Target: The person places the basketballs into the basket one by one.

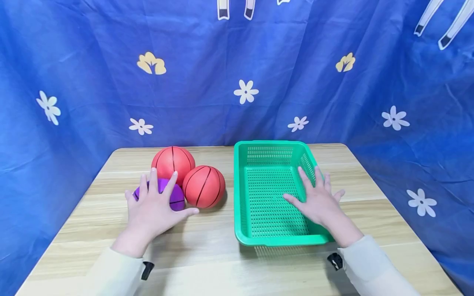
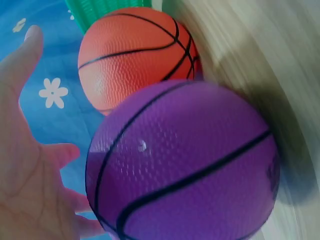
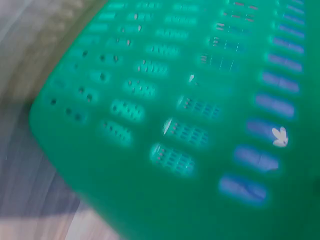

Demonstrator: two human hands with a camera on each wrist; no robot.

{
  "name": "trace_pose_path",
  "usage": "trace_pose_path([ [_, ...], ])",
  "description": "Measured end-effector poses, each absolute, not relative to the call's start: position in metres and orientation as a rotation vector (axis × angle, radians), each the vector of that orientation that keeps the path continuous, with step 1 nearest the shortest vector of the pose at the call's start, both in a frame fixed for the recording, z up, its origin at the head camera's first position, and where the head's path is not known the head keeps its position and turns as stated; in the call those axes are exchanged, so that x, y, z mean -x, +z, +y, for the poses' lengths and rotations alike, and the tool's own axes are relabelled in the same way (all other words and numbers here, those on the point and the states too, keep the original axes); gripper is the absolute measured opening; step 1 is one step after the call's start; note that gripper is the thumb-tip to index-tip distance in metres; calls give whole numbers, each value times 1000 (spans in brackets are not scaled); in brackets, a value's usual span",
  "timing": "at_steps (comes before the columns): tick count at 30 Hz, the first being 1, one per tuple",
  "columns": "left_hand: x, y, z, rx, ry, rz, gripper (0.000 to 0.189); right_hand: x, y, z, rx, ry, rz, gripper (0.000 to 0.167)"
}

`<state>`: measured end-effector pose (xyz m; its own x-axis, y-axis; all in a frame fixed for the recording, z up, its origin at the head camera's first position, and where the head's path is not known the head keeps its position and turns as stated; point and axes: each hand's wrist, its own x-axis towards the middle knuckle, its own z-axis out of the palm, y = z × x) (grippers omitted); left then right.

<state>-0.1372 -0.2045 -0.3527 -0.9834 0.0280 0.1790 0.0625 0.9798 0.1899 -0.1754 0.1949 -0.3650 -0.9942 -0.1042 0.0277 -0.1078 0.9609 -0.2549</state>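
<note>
At left of centre, the left hand [image 1: 149,210] spread its fingers wide over the purple ball [image 1: 177,196], gripping nothing; red balls [image 1: 205,187] sat above and right. At right, the right hand [image 1: 319,204], splayed and unladen, hung over the green basket [image 1: 281,240]. Tabletop [image 1: 211,263] separated balls from basket, whose long axis ran up the frame.

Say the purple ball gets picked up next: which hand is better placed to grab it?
The left hand, most likely: it is spread open right by the purple ball. The right hand is farther away, at the right side of the green basket.
</note>
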Motion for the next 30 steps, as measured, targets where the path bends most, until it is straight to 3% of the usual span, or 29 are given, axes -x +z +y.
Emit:
trace_pose_path([
  [18,140,-343,-248,-24,-377,-2967,127,185,-355,242,-69,529,-3142,101],
  [30,140,-342,-277,0,-600,-3016,130,202,-361,263,-180,750,-3086,106],
])
